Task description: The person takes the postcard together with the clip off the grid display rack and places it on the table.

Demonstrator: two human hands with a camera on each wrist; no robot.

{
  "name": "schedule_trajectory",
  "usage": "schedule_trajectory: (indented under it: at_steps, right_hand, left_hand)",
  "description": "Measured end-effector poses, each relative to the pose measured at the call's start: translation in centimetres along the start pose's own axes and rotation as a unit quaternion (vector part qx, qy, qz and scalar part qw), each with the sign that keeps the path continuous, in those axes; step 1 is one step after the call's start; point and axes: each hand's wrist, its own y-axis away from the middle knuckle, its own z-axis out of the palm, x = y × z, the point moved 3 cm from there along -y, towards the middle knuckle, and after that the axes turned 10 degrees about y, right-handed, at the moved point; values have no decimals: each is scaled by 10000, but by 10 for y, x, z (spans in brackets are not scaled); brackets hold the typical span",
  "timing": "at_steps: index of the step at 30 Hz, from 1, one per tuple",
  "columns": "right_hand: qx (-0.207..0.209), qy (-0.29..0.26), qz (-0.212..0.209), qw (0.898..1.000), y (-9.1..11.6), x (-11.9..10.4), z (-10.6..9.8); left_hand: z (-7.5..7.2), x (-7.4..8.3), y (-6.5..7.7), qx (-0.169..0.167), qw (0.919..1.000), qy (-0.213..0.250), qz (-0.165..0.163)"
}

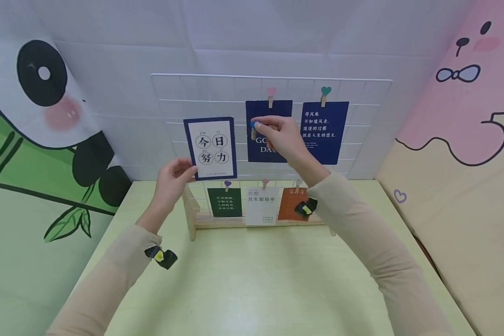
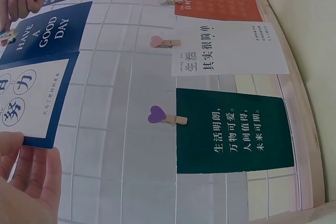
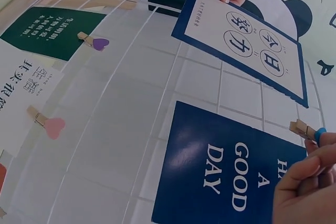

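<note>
My left hand (image 1: pixel 173 179) pinches the lower left edge of a white card with a dark blue border (image 1: pixel 212 148), which hangs in front of a white wire grid (image 1: pixel 369 119). My right hand (image 1: pixel 282 135) pinches a small wooden clothespin (image 3: pixel 303 129) with a blue top, in front of the blue "HAVE A GOOD DAY" card (image 2: pixel 55 27). A pink heart clothespin (image 1: pixel 270 95) fastens that card to the grid. Right of it, another blue card (image 1: pixel 332 144) hangs from a green heart clothespin (image 1: pixel 325 94).
Lower on the grid hang a green card (image 2: pixel 236 132), a white card (image 2: pixel 231 48) and an orange card (image 2: pixel 218 3), each with a clothespin. A wooden base (image 1: pixel 220 224) bears the grid on the pale table (image 1: pixel 235 280). Cartoon-printed panels (image 1: pixel 458 107) flank it.
</note>
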Motion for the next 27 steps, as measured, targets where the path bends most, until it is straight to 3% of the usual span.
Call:
schedule_trajectory:
  at_steps: [10, 17, 27]
  right_hand:
    - [-130, -81, -36, 9999, 5, 15, -12]
    - [-124, 117, 234, 9996, 11, 21, -22]
    - [-157, 245, 307, 9991, 20, 36, -33]
  left_hand:
    - [-9, -4, 5, 5, 9999, 15, 122]
    - [-14, -4, 8, 36, 9999, 76, 78]
    - [-18, -5, 11, 52, 9999, -12, 93]
